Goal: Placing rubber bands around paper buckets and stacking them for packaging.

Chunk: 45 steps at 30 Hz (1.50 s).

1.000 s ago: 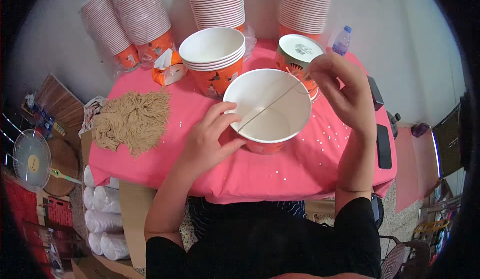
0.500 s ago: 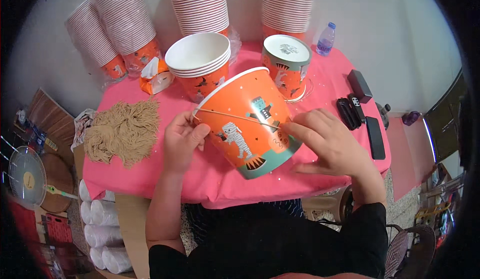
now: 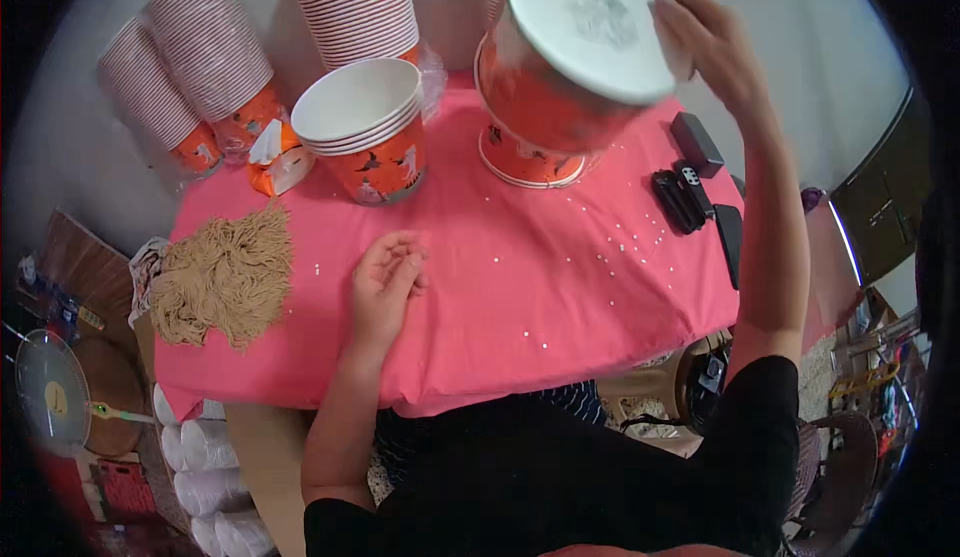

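- Orange and white in the head view, an upturned bucket (image 3: 590, 67) hangs above the far right part of the pink-covered bench (image 3: 480, 307), tilted and blurred, its pale base facing up.
- The right hand (image 3: 722, 57) grips this bucket at its right side; its fingers (image 3: 688, 35) are bent and pressed against the wall near the base, though blur and the bucket hide some of the tips.
- Directly beneath, a second upturned bucket (image 3: 530, 162) stands rim-down on the bench, mostly covered from sight; whether the two touch, I cannot tell.
- The left hand (image 3: 385, 275) holds nothing: its fingers are loosely curled, the thumb close to them, over the near middle of the bench.
- Left of that hand, well apart from it, lies a heap of tan cord (image 3: 225, 277).
- Beyond the left hand, a short stack of nested buckets (image 3: 388, 164) stands upright, mouths up, with an orange tissue pack (image 3: 283, 164) just to its left.
- Taller wrapped stacks (image 3: 212, 42) lean by the wall behind.
- Near the right edge of the bench are a dark box (image 3: 697, 144), small black objects (image 3: 678, 202) and a phone (image 3: 729, 244).
- White specks (image 3: 613, 247) dot the cloth between the hands.
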Motion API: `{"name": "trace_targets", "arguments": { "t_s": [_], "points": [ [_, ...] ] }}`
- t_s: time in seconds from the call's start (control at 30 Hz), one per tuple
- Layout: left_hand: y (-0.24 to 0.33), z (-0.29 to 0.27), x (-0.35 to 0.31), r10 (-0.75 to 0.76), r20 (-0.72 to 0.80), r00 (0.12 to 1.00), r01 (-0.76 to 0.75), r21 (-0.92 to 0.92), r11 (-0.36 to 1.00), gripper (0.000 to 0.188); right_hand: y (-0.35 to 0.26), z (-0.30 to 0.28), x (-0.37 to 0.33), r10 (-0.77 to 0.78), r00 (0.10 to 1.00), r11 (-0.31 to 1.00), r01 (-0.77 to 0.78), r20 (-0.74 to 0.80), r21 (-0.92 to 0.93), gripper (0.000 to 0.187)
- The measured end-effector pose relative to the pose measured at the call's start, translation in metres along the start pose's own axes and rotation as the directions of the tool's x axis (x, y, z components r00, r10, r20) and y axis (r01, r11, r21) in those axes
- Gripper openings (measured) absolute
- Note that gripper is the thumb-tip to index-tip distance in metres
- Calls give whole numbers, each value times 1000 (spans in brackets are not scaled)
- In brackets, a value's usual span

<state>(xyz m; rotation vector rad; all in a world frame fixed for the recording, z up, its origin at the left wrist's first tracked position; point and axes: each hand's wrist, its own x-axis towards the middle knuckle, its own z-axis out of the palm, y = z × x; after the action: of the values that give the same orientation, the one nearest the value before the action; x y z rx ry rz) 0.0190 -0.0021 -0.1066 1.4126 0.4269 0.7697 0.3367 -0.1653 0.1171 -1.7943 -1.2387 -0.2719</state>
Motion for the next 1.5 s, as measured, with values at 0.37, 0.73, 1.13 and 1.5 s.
{"name": "trace_targets", "arguments": {
  "t_s": [0.37,0.73,1.13,1.5],
  "points": [
    [-4,-1,-8,-23,31,999,19,132,991,15,79,81,66,403,859,914,-357,317,-195,36],
    [-5,1,-11,-13,37,999,2,271,963,11,113,108,46,490,770,870,-461,408,-175,37],
    [-5,2,-10,50,76,996,-73,344,936,11,114,117,46,259,871,777,70,418,-626,28],
    [-23,-11,7,103,-102,989,-71,285,956,39,-27,210,6,-659,656,674,732,367,-99,30]
  ]
}}
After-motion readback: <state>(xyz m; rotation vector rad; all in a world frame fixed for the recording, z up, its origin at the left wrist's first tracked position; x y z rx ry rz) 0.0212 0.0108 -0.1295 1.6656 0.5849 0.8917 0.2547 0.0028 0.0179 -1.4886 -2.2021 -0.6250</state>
